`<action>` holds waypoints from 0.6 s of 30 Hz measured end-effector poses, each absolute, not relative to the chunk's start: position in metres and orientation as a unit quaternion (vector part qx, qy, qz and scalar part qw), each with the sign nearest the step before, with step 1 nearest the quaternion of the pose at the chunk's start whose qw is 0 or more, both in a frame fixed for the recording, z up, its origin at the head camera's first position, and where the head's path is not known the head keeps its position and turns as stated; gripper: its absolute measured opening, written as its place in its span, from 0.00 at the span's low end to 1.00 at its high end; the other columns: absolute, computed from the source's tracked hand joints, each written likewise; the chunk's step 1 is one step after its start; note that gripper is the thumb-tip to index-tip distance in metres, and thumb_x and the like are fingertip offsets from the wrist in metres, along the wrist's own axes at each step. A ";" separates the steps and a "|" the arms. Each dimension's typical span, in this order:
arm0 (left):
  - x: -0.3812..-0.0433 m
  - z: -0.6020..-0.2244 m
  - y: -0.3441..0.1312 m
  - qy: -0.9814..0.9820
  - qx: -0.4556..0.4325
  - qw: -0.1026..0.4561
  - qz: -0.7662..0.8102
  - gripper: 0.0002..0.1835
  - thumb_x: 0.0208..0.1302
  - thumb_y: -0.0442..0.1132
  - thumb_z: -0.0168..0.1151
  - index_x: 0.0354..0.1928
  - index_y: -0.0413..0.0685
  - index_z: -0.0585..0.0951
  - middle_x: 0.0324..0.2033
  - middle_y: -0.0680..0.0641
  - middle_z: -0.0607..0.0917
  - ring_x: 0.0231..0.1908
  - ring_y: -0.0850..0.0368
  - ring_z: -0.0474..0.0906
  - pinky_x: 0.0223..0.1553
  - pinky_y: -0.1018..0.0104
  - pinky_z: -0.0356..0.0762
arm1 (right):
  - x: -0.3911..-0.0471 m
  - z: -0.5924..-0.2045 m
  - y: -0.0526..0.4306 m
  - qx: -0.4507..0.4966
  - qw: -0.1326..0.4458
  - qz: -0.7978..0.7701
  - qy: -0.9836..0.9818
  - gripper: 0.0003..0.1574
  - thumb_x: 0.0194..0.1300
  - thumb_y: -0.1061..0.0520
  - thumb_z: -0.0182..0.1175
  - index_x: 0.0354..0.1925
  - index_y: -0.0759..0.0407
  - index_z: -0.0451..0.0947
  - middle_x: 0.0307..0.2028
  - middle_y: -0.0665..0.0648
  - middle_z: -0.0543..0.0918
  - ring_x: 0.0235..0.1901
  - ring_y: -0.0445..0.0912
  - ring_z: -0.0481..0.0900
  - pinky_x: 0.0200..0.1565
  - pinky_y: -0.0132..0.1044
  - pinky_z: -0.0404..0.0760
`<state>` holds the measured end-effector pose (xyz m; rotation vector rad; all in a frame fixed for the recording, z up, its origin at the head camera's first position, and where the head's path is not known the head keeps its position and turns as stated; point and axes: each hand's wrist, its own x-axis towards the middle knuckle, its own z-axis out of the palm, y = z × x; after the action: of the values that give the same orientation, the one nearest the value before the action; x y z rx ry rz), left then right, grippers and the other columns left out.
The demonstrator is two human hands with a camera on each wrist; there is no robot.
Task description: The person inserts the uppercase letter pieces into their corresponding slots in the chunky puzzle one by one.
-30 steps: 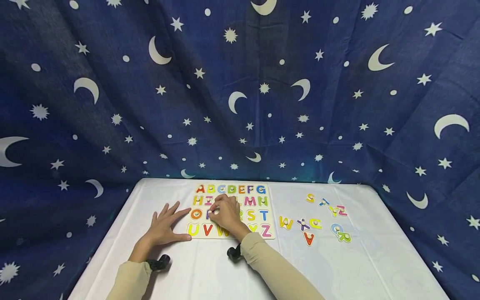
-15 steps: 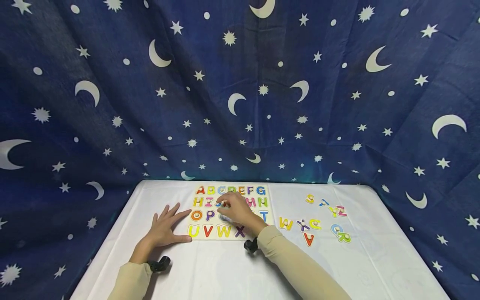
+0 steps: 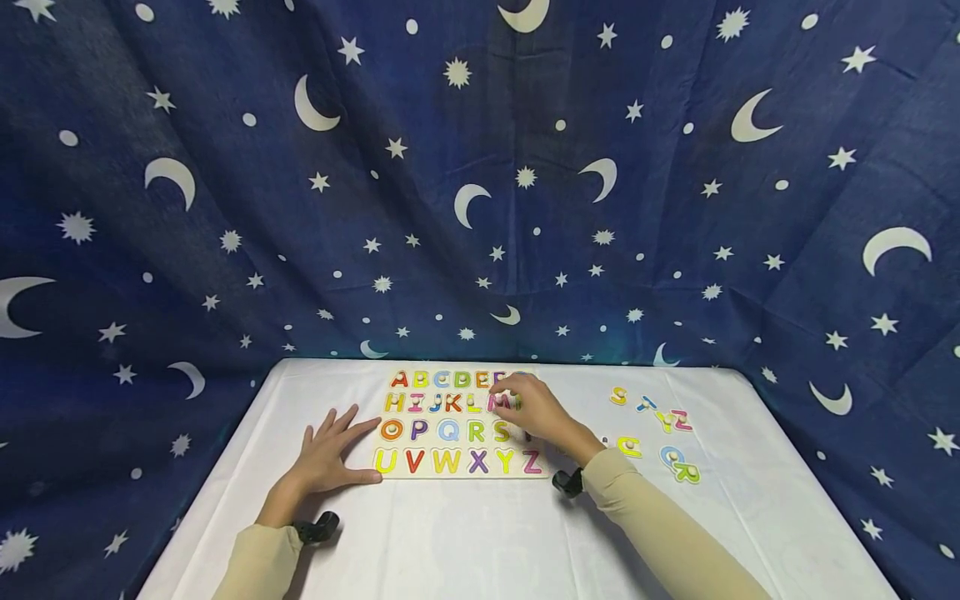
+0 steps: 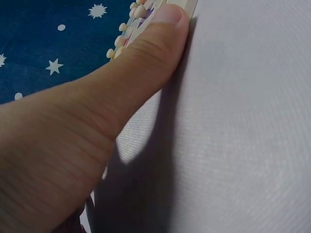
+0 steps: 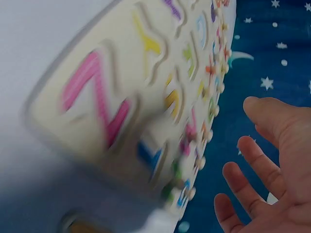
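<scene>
An alphabet puzzle board (image 3: 462, 447) lies on the white tablecloth, with knobbed letter pieces in its two upper rows and an O piece (image 3: 391, 430) at the start of the third. My left hand (image 3: 326, 454) is spread flat at the board's left side; its fingertip touches the edge and the thumb (image 4: 146, 53) presses by the near corner. Over the right part of the board hovers my right hand (image 3: 536, 408), fingers loosely bent and holding nothing, as the right wrist view shows. It covers some letters of the upper rows. Recesses for Z (image 5: 99, 97) and Y (image 5: 148, 43) show beneath it.
Loose letter pieces lie right of the board: a yellow S (image 3: 618, 396), a yellow U (image 3: 628, 447), a pink piece (image 3: 681, 420), a green R (image 3: 687, 472) and others. My right sleeve (image 3: 660, 517) hides some. A starry blue curtain (image 3: 480, 208) hangs behind the table.
My right hand has lifted away from the P slot and moved right across the board, uncovering the middle letters; its forearm now covers the nearest loose pieces. My left hand stays put.
</scene>
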<state>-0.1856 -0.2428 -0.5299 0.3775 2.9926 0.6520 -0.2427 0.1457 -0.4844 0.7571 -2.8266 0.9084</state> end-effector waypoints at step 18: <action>-0.187 -0.533 -0.243 0.968 0.129 0.020 0.215 0.56 0.38 0.73 0.78 0.72 0.58 0.74 0.77 0.32 0.60 0.75 0.21 0.44 0.66 0.16 0.34 | -0.210 -0.496 0.268 0.197 0.094 0.328 -0.919 0.21 0.61 0.60 0.75 0.53 0.60 0.85 0.50 0.57 0.87 0.48 0.61 0.83 0.49 0.60 0.83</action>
<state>-0.1874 -0.2432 -0.5331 0.3988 3.0021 0.6679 -0.2104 0.2684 -0.4963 0.5855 -2.7270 0.9739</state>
